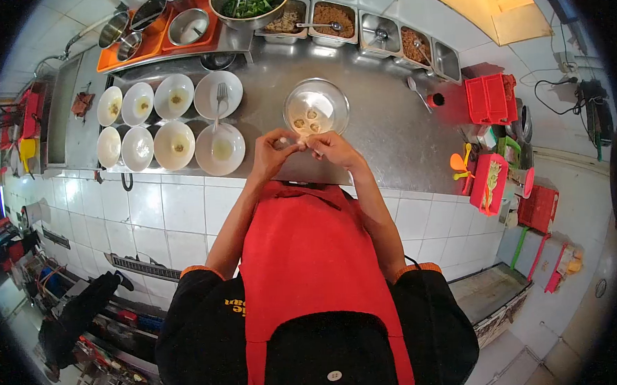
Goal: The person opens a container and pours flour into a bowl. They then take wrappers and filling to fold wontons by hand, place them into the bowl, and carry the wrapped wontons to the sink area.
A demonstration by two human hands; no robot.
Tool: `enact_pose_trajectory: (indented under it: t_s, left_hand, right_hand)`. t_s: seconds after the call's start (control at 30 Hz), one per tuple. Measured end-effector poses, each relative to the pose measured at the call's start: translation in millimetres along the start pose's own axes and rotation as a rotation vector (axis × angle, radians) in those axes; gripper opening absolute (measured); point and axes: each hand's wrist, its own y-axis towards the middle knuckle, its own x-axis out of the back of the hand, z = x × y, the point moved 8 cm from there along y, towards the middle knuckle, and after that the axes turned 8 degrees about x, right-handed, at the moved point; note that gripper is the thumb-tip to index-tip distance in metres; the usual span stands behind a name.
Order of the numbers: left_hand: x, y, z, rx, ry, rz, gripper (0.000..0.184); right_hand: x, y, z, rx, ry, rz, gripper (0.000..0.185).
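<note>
My left hand (276,151) and my right hand (330,149) meet at the near rim of a round metal bowl (328,95). Fingers of both are pinched together on a small pale piece (303,143), too small to identify. Several small round pale pieces (312,114) lie inside the metal bowl. To the left stand two rows of white bowls (137,149), several with a little yellowish liquid and seasoning at the bottom. A fork (220,100) rests across two of them.
Along the back of the steel counter (388,134) sit metal food trays (333,23), a bowl of greens (248,4) and an orange tray (110,58). Red baskets (487,100) stand right. Another person (80,319) is at far lower left.
</note>
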Motion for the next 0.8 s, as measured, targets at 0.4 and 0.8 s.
enact_pose_trajectory:
  t_s: [0.4,0.8]
  left_hand:
    - [16.9,-1.4,-28.9,-0.182,0.387,-0.115,0.033]
    - [40.0,-5.5,18.8,0.038,0.235,-0.149,0.024]
  right_hand:
    - [49.0,38.2,-8.9,0.082,-0.342,-0.259,0.029]
    - [73.2,70.0,-17.0,0.192,-0.493,-0.453,0.025]
